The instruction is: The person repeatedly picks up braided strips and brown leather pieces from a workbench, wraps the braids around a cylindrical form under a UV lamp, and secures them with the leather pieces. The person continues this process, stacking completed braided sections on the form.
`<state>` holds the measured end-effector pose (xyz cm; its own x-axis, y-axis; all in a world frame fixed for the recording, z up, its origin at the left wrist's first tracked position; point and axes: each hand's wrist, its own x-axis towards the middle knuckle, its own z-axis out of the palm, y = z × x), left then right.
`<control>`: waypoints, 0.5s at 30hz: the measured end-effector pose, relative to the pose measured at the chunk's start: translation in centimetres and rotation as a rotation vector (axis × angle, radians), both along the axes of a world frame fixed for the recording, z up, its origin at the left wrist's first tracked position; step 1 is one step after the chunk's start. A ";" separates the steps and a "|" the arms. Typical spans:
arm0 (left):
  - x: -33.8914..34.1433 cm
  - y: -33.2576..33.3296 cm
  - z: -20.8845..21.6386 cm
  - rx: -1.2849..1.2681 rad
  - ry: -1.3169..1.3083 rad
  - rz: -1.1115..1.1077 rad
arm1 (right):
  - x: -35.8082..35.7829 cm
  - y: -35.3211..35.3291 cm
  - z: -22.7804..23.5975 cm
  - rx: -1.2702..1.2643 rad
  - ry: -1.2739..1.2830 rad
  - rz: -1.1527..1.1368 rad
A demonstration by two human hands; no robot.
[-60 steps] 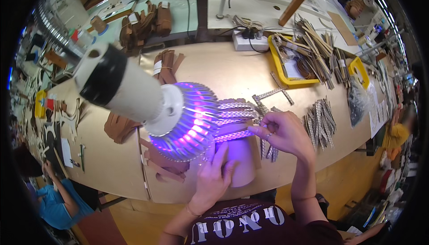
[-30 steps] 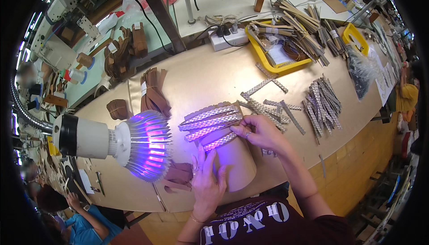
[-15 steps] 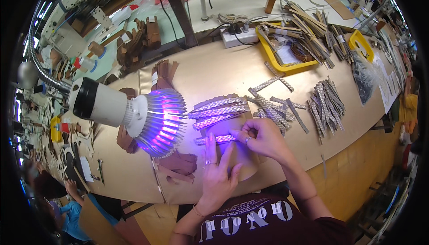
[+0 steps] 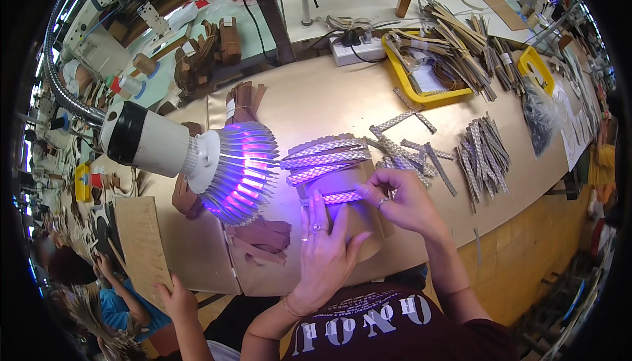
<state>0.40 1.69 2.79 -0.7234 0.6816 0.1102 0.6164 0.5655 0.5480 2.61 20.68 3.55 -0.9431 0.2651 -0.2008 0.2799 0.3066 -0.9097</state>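
Under the purple light of a lamp [image 4: 240, 175], a braided light-coloured strip [image 4: 341, 197] lies across a tan curved pad or panel [image 4: 363, 232]. My left hand [image 4: 327, 252] rests flat on the panel with its fingers spread, the fingertips touching the strip's left part. At the strip's right end, my right hand [image 4: 401, 203] pinches it between thumb and finger. Several more braided strips [image 4: 327, 158] lie side by side just beyond, on a brown piece with a scalloped edge [image 4: 322, 139].
More braided strips lie in a loose heap [image 4: 401, 153] and a bundle [image 4: 484, 157] to the right. A yellow tray [image 4: 431, 103] holds thin strips. Brown leather pieces [image 4: 262, 239] sit below the lamp. At left, another person's hand [image 4: 178, 298] holds a brown board [image 4: 141, 242] over the table's edge.
The other person's brown board has come up over the table's left edge, and their hand now shows. My hands stay at the same strip, with little visible movement.
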 end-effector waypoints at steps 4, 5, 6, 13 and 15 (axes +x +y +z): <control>0.0 0.1 0.1 -0.027 0.011 0.006 | -0.1 -0.2 1.2 0.107 0.053 0.032; 0.0 0.1 0.1 -0.019 0.019 0.008 | -0.2 -0.1 1.2 0.125 0.088 0.039; 0.0 0.1 0.1 -0.026 0.018 0.002 | -0.1 -0.1 1.0 0.121 0.031 0.024; -0.2 0.0 0.0 -0.027 0.022 -0.020 | 0.3 0.1 -1.4 0.066 -0.001 -0.023; -0.2 0.0 0.1 -0.031 0.020 -0.018 | 0.3 0.0 -1.7 0.069 0.038 -0.032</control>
